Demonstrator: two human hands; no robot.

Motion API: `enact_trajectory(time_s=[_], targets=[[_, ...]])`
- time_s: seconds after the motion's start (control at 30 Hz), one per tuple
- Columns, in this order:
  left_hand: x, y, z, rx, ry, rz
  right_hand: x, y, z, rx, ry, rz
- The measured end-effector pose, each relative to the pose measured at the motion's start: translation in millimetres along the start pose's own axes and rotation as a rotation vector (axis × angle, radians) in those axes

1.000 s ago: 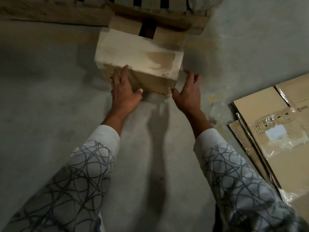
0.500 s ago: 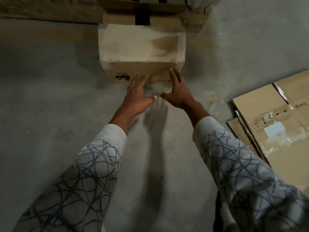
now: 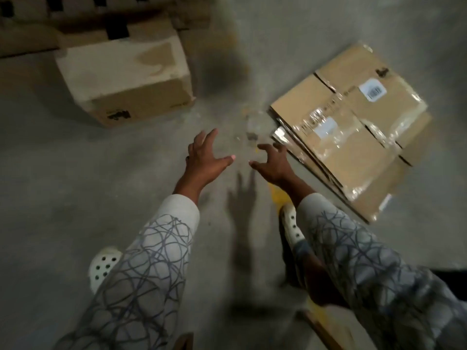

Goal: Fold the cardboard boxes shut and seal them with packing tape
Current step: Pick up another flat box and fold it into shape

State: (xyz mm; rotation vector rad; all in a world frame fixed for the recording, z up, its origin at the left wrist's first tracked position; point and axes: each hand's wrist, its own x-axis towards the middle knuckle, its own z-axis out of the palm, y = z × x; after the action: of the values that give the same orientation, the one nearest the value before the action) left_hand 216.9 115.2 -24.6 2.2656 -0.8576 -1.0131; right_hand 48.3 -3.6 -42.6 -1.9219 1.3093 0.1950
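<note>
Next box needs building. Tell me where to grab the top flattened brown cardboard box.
Its near-left edge, fingers slid under from the left, by the right hand. The flattened brown cardboard box lies flat on a stack, so probably only edges give purchase.

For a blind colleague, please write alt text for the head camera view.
The left hand and right hand reach forward empty, fingers spread, above a concrete floor. A closed cardboard box stands ahead on the left; a stack of flattened cardboard lies on the right.
</note>
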Motion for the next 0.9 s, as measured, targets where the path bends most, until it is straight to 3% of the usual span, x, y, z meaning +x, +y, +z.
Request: enact_trajectory(time_s=[0.27,0.43,0.77,0.9], targets=[[-134,72,68,0.077,-0.123,0.104,-145,78,-56,0.102,0.08,0.13],[-186,84,107,0.172,-0.175,0.189,-180,126,-69,0.257,0.13,0.31],[-150,98,183,0.253,-0.294,0.185,-80,222,-84,1.06,0.465,0.733],[-119,101,213,0.197,-0.303,0.167,-32,260,-83,1.044,0.584,0.81]])
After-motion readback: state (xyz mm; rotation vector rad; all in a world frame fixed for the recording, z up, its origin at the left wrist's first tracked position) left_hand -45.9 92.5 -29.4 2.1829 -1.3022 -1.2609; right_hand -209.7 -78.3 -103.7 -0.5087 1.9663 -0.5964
